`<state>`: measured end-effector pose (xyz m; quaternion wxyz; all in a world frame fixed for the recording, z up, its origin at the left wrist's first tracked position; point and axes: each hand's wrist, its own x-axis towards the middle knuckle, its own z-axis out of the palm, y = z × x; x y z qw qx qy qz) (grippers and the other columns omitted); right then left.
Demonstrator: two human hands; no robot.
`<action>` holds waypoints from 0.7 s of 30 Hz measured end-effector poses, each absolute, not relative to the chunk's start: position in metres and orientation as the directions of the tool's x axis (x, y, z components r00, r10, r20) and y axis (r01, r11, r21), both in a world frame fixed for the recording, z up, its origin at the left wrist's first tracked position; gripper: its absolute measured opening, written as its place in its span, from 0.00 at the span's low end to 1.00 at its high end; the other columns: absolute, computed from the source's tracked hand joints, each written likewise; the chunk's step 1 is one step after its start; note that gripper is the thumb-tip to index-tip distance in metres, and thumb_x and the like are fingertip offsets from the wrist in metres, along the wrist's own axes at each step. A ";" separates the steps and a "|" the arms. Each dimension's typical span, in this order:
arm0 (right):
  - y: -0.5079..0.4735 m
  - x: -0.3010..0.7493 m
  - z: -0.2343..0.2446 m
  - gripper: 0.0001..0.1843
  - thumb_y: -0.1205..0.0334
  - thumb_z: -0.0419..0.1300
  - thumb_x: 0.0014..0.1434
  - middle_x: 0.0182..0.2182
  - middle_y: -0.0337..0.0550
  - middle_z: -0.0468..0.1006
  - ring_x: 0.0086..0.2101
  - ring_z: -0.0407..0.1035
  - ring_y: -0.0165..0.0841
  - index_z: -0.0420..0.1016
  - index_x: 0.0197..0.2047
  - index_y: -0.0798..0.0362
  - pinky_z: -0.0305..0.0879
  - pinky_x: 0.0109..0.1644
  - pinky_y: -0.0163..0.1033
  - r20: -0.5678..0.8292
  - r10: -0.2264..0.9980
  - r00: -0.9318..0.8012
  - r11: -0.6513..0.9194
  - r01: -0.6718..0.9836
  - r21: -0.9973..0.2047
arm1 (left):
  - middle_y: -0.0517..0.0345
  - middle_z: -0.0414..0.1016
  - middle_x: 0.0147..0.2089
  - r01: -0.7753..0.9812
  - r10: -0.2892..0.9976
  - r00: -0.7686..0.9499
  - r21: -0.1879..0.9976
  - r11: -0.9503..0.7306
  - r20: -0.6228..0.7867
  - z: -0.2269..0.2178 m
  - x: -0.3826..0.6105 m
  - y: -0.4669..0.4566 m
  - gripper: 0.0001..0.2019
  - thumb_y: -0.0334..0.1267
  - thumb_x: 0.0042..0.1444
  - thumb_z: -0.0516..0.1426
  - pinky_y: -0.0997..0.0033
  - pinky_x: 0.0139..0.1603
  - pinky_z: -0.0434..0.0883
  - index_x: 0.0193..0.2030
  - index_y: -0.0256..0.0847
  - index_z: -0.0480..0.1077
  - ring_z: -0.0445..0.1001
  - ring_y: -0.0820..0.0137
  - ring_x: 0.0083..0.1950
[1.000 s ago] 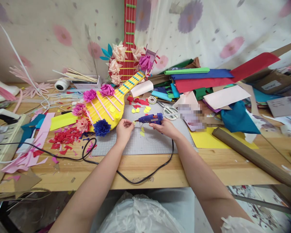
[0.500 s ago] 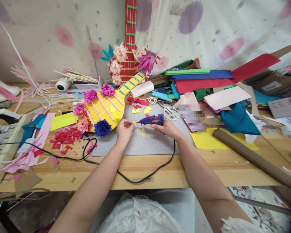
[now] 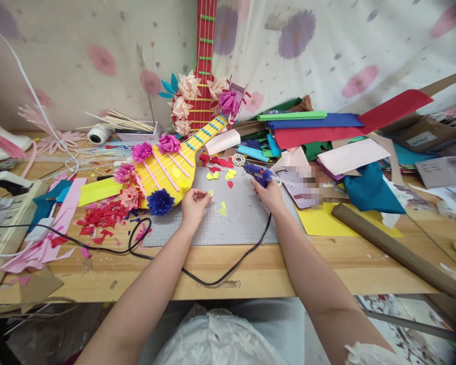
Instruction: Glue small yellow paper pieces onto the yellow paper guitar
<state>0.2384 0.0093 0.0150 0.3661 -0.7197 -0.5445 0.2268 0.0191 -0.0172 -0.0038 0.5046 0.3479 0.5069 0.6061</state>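
Observation:
My left hand (image 3: 194,205) pinches a small yellow paper petal (image 3: 211,193) over the grey cutting mat (image 3: 190,230). In my right hand (image 3: 269,194) is a blue hot glue gun (image 3: 259,175), gripped by its handle, its nozzle end toward the back of the mat. Beside my left hand lies a yellow paper lute (image 3: 163,175) decorated with pink and blue paper flowers. More yellow petals (image 3: 223,208) rest on the mat between my hands, and red and yellow pieces (image 3: 228,175) lie farther back.
The glue gun's black cord (image 3: 220,281) loops across the table front. A red paper instrument (image 3: 202,96) leans at the back. Paper sheets and rolls (image 3: 315,124) pile up on the right, near a phone (image 3: 300,187). Red scraps (image 3: 102,218) and a power strip (image 3: 13,218) are at left.
My right hand has moved the glue gun away from the petal, to the right and back, over where the scissors showed. My left hand stays nearly in place with the petal.

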 end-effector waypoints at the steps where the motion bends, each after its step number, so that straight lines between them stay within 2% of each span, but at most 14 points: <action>1: 0.013 0.238 0.012 0.22 0.44 0.55 0.50 0.28 0.51 0.75 0.31 0.70 0.40 0.71 0.35 0.57 0.62 0.33 0.41 0.086 0.946 0.314 -0.148 0.651 -0.745 | 0.62 0.71 0.25 -0.268 0.964 -0.246 0.963 0.030 -0.099 -0.002 0.020 -0.018 0.15 0.36 0.34 0.66 0.70 0.33 0.72 0.26 0.37 0.63 0.72 0.74 0.28; 5: 0.018 0.233 0.006 0.21 0.46 0.54 0.52 0.35 0.57 0.75 0.38 0.70 0.45 0.70 0.38 0.57 0.61 0.40 0.44 0.097 0.947 0.306 -0.173 0.741 -0.649 | 0.63 0.70 0.25 -0.296 0.962 -0.232 0.953 0.070 -0.143 0.006 0.025 -0.019 0.15 0.35 0.34 0.66 0.71 0.32 0.71 0.26 0.38 0.62 0.74 0.73 0.29; 9: 0.008 0.236 0.017 0.22 0.47 0.57 0.50 0.38 0.56 0.74 0.40 0.69 0.45 0.68 0.39 0.56 0.61 0.40 0.44 0.150 0.950 0.274 -0.140 0.804 -0.578 | 0.63 0.69 0.25 -0.317 0.959 -0.214 0.942 0.111 -0.185 0.018 0.027 -0.020 0.16 0.34 0.35 0.65 0.72 0.31 0.70 0.26 0.39 0.61 0.74 0.73 0.30; 12: -0.006 0.244 0.034 0.20 0.47 0.59 0.47 0.34 0.52 0.73 0.38 0.68 0.43 0.67 0.36 0.54 0.60 0.39 0.43 0.221 0.938 0.266 -0.133 0.868 -0.479 | 0.64 0.68 0.26 -0.336 0.949 -0.216 0.930 0.147 -0.228 0.027 0.029 -0.022 0.15 0.34 0.35 0.65 0.75 0.30 0.68 0.27 0.39 0.61 0.71 0.76 0.28; 14: -0.015 0.244 0.047 0.17 0.46 0.60 0.47 0.28 0.47 0.72 0.33 0.67 0.40 0.66 0.29 0.52 0.59 0.35 0.42 0.115 0.966 0.233 -0.152 0.867 -0.475 | 0.65 0.69 0.26 -0.392 0.939 -0.217 0.905 0.169 -0.269 0.031 0.032 -0.024 0.15 0.32 0.35 0.65 0.76 0.30 0.66 0.27 0.39 0.61 0.69 0.79 0.27; 15: -0.019 0.241 0.051 0.17 0.46 0.60 0.46 0.25 0.44 0.71 0.30 0.66 0.38 0.65 0.26 0.52 0.58 0.34 0.41 0.040 0.984 0.173 -0.128 0.846 -0.517 | 0.65 0.69 0.27 -0.440 0.930 -0.207 0.878 0.188 -0.303 0.033 0.035 -0.026 0.15 0.31 0.36 0.64 0.77 0.29 0.66 0.27 0.39 0.61 0.68 0.80 0.27; 17: -0.023 0.227 0.057 0.17 0.45 0.60 0.45 0.24 0.40 0.70 0.27 0.64 0.33 0.65 0.26 0.51 0.58 0.31 0.39 -0.034 0.999 -0.002 -0.022 0.721 -0.692 | 0.65 0.69 0.28 -0.558 0.904 -0.168 0.794 0.241 -0.393 0.035 0.041 -0.029 0.14 0.29 0.37 0.64 0.79 0.27 0.65 0.27 0.39 0.61 0.67 0.81 0.26; 19: -0.024 0.205 0.055 0.18 0.45 0.60 0.45 0.27 0.39 0.71 0.27 0.64 0.30 0.66 0.29 0.52 0.60 0.32 0.37 -0.010 0.990 -0.143 0.059 0.468 -0.882 | 0.65 0.68 0.26 -0.637 0.877 -0.132 0.717 0.281 -0.462 0.035 0.046 -0.030 0.14 0.29 0.39 0.63 0.80 0.25 0.64 0.27 0.39 0.60 0.66 0.82 0.25; 21: -0.022 0.181 0.050 0.19 0.46 0.60 0.44 0.30 0.39 0.71 0.29 0.65 0.29 0.66 0.32 0.52 0.62 0.32 0.36 -0.017 0.986 -0.165 0.027 0.264 -0.964 | 0.66 0.67 0.25 -0.670 0.865 -0.132 0.687 0.283 -0.485 0.035 0.049 -0.031 0.13 0.30 0.41 0.63 0.80 0.24 0.64 0.27 0.40 0.60 0.66 0.82 0.24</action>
